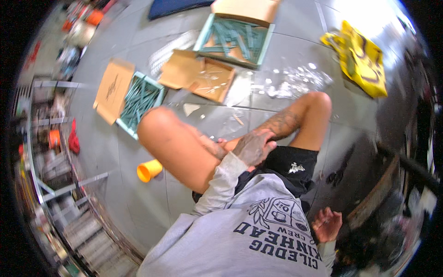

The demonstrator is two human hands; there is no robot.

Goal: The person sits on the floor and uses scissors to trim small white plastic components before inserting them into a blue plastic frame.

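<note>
I sit on the floor with my bare legs folded. My left hand [253, 147] lies across my lap by the inner thigh, fingers stretched out and nothing visible in it. My right hand [326, 225] is beside my right hip, slightly blurred, with loosely bent fingers apart and nothing seen in them. Past my left knee stands an open box of thin teal strips [140, 97], partly hidden by the knee. Farther ahead is a second open box with flat teal strips [233, 39]. Between them sits a small open brown cardboard box [212, 81] with clear bits inside.
Crumpled clear plastic [295, 82] lies ahead of my right knee, with a yellow plastic bag [362, 60] beyond. Left of my left leg a yellow cup [149, 171] lies tipped over. A metal rack [69, 187] lines the left side; dark clutter [387, 226] stands at right.
</note>
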